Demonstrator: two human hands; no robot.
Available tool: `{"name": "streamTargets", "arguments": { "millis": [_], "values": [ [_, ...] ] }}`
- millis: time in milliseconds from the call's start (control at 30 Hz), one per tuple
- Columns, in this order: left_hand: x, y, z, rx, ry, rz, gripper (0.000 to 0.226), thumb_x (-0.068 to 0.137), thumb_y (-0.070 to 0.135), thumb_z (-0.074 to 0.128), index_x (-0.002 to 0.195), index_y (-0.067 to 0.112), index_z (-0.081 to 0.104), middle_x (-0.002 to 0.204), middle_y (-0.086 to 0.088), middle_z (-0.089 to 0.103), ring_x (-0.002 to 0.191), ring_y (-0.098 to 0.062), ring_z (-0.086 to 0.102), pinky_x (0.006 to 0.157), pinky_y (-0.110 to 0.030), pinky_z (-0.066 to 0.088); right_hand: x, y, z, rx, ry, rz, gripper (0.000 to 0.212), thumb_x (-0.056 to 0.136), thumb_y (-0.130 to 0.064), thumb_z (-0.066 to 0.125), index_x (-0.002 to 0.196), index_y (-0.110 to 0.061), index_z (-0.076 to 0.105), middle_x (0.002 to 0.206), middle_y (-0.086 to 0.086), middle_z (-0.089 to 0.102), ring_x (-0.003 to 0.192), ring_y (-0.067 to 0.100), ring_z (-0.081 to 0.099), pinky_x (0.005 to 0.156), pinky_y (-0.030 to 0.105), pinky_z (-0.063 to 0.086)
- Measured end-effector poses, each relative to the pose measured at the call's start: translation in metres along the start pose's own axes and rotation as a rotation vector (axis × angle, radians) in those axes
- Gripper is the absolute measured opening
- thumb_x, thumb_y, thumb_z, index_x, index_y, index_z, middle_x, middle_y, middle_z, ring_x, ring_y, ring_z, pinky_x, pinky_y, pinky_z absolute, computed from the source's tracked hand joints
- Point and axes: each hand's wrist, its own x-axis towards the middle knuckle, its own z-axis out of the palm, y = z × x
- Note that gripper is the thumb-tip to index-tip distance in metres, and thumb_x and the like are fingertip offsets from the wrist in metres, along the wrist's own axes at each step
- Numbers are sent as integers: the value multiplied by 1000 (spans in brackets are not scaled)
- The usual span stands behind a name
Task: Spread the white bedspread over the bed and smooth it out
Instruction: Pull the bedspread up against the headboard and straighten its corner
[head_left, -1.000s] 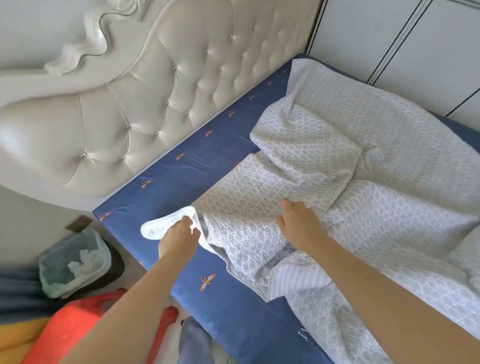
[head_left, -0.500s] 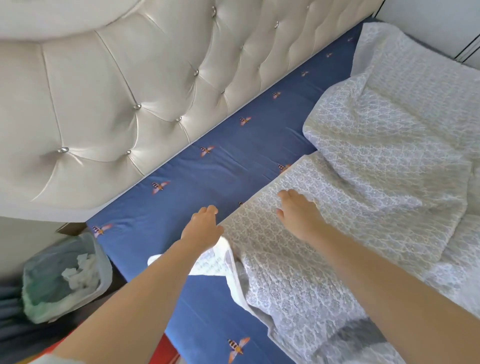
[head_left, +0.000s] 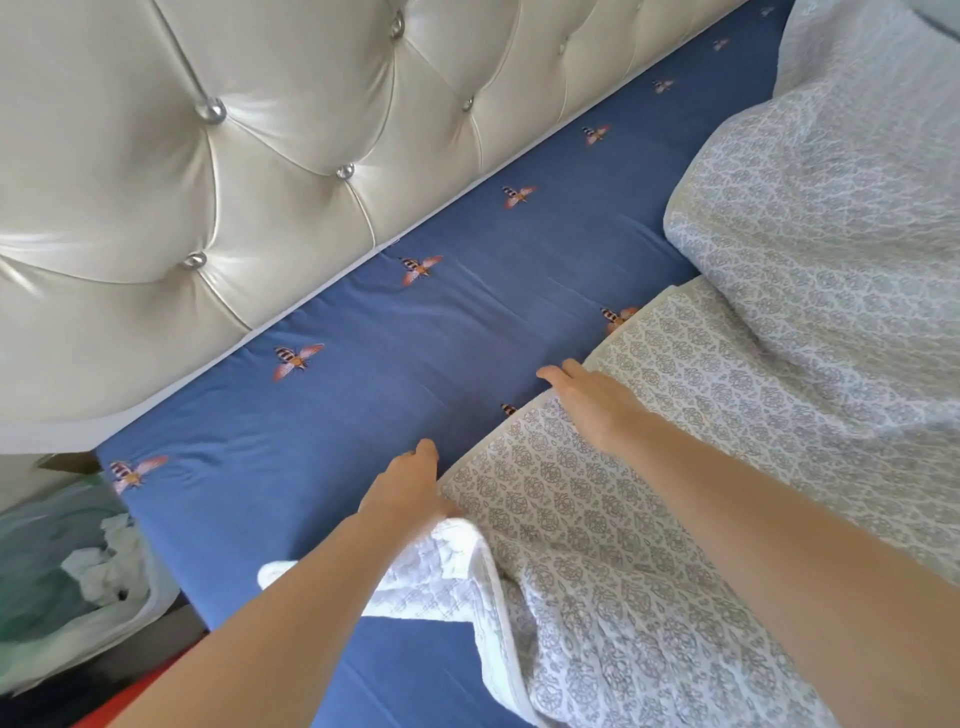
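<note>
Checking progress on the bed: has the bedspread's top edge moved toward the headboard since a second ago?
Yes. The bedspread edge, under both hands, has slid nearer the headboard, covering more blue sheet.

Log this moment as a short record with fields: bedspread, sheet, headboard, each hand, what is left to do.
bedspread: white, patterned, rumpled, near corner folded back
sheet: blue, insect print, bare strip along the headboard
headboard: cream, tufted, silver buttons
left hand: at the bedspread's edge, grip unclear
right hand: fingers extended on the bedspread's top edge
left to do: cover the bare strip, flatten folds
</note>
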Motion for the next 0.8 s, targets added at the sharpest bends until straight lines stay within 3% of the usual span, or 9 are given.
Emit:
{"name": "streamTargets", "arguments": {
  "millis": [133, 233, 300, 400, 500, 567, 667, 733, 800],
  "values": [
    [-1, -17, 0, 184, -135, 38, 28, 90, 23, 63, 114, 13, 54, 100, -3, 60, 84, -23, 60, 65, -34, 49, 2, 6, -5, -49, -29, 25, 37, 87, 9, 55, 120, -7, 50, 114, 12, 48, 89, 30, 60, 65, 35, 45],
    [-9, -39, -17, 295, -234, 17, 29, 90, 22, 63, 117, 12, 57, 103, -1, 60, 83, -22, 56, 68, -31, 47, -2, 12, -20, -53, -7, 39, 25, 86, 11, 54, 106, -3, 57, 110, 10, 48, 84, 26, 56, 66, 32, 44],
    [-13, -50, -44, 237, -105, 25, 21, 90, 33, 63, 103, 18, 58, 108, -2, 62, 88, -23, 54, 72, -33, 46, 5, 19, -37, -48, 98, 65, 26, 81, 14, 56, 99, -4, 56, 102, 8, 44, 75, 22, 45, 63, 30, 40],
    [-17, -61, -99, 12, 382, -15, 10, 96, 32, 55, 94, 23, 57, 101, -8, 67, 96, -34, 61, 72, -38, 45, 32, 23, -83, -69, 354, 40, 31, 76, 18, 57, 89, -8, 49, 92, 8, 39, 76, 21, 38, 63, 34, 39],
    [-17, -72, -136, -86, 681, -32, 24, 97, 35, 56, 89, 13, 59, 83, -15, 65, 83, -39, 61, 70, -43, 49, 61, 9, -123, 36, 562, -10, 31, 76, 21, 54, 98, 0, 55, 100, 17, 48, 77, 26, 46, 64, 40, 45],
    [-14, -90, -140, -82, 614, -104, 29, 98, 39, 54, 86, 13, 56, 82, -14, 64, 77, -34, 58, 70, -41, 50, 80, -4, -126, 102, 524, -8, 37, 84, 16, 52, 117, 0, 53, 112, 19, 48, 90, 32, 52, 76, 43, 49],
    [-2, -126, -120, 90, 404, -204, 20, 98, 33, 52, 101, 16, 60, 104, -12, 68, 94, -34, 63, 82, -41, 52, 100, -17, -101, 135, 226, 19, 55, 90, 8, 49, 141, -4, 37, 135, 21, 41, 108, 36, 55, 88, 43, 50],
    [4, -150, -105, 121, 335, -265, 32, 98, 33, 50, 124, 14, 57, 122, -11, 65, 110, -32, 60, 91, -40, 49, 111, -25, -83, 148, 117, 23, 67, 90, 10, 47, 151, -9, 25, 153, 20, 24, 119, 37, 53, 88, 40, 51],
    [7, -162, -99, -25, 352, -301, 37, 98, 33, 54, 126, 10, 56, 116, -11, 66, 102, -30, 62, 83, -37, 49, 117, -31, -73, 165, 101, 36, 77, 90, 12, 46, 154, -16, 15, 158, 14, 14, 121, 36, 53, 85, 39, 52]
  ]
}}
